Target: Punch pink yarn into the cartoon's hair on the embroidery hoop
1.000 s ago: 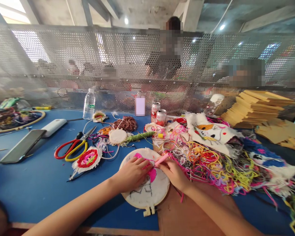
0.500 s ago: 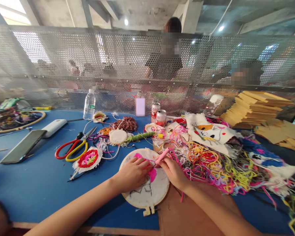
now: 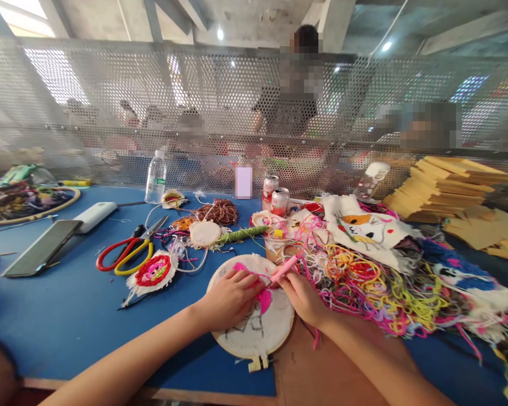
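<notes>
Blue tabletop [image 3: 80, 332], embroidery hoop [image 3: 275, 327] beneath flat left fingers [image 3: 244, 282], pink tool [image 3: 286, 268] snug between right fingers [image 3: 291, 280].

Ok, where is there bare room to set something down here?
The widest bare stretch of blue tabletop lies between the phone and the left forearm. A smaller brown patch lies between the embroidery hoop and right forearm. Tangled yarn crowds the right side.

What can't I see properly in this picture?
Part of the white cloth: head view, covered by the left hand.
The tip of the pink tool: head view, too small to make out clearly.
The people at the back: head view, screened by metal mesh and blurred.
The far-left hoop: head view, cut off by the left edge.
</notes>
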Demonstrator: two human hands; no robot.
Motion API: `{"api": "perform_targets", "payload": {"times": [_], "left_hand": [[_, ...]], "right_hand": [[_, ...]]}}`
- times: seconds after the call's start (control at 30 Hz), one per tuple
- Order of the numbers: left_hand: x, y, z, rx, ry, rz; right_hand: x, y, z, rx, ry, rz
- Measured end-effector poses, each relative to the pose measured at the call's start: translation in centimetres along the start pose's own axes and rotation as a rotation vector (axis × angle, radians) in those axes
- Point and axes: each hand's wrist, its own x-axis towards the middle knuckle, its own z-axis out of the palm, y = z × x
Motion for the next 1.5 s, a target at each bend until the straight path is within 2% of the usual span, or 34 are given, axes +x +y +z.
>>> {"api": "perform_targets", "payload": {"times": [0.13, 0.23, 0.3, 0.37, 0.47, 0.67, 0.77, 0.83, 0.93, 1.03, 1.1, 1.17, 1.27, 1.5], "left_hand": [[0.0, -0.4, -0.3, -0.114, -0.016, -0.051], [0.0, -1.2, -0.2, -0.136, 0.025, -0.106], [0.0, -1.9, 0.2, -0.048, 0.074, -0.241], [-0.1, -2.7, 0.6, 0.084, 0.104, -0.436], [-0.1, -3.9, 0.9, 0.177, 0.072, -0.608], [-0.1, -4.8, 0.4, -0.030, -0.040, -0.705], [-0.1, -5.2, 0.1, -0.208, -0.033, -0.793], [-0.1, -5.6, -0.3, -0.428, 0.018, -0.798], [0.0, -6.0, -1.1, -0.945, 0.128, -0.733], [0.1, -5.4, -1.9, -1.438, 0.197, -0.631], [0.3, -4.6, -2.1, -1.620, 0.241, -0.593], [0.5, -3.8, -1.9, -1.678, 0.289, -0.606], [0.6, -3.1, -1.3, -1.640, 0.334, -0.661], [0.4, -3.3, -1.1, -1.522, 0.346, -0.621]], "right_hand": [[0.0, -0.1, -0.1, -0.020, -0.045, 0.001], [-0.1, -0.2, -0.2, -0.040, -0.065, -0.007], [-0.2, -0.2, -0.2, -0.048, -0.077, -0.024], [-0.3, -0.2, -0.2, -0.062, -0.090, -0.053], [-0.6, -0.1, -0.2, -0.108, -0.093, -0.099], [-0.9, -0.1, -0.2, -0.122, -0.175, -0.030], [-1.0, -0.4, -0.3, -0.123, -0.196, 0.000], [-1.0, -0.5, -0.3, -0.127, -0.195, -0.005], [-0.9, -0.6, -0.5, -0.150, -0.153, -0.005], [-0.6, -0.3, -0.7, -0.163, -0.093, -0.001], [-0.5, 0.0, -0.8, -0.168, -0.064, -0.007], [-0.4, 0.2, -0.8, -0.179, -0.050, -0.011], [-0.4, 0.3, -0.8, -0.173, -0.043, -0.008], [-0.1, 0.5, -1.2, -0.201, 0.047, -0.079]]}}
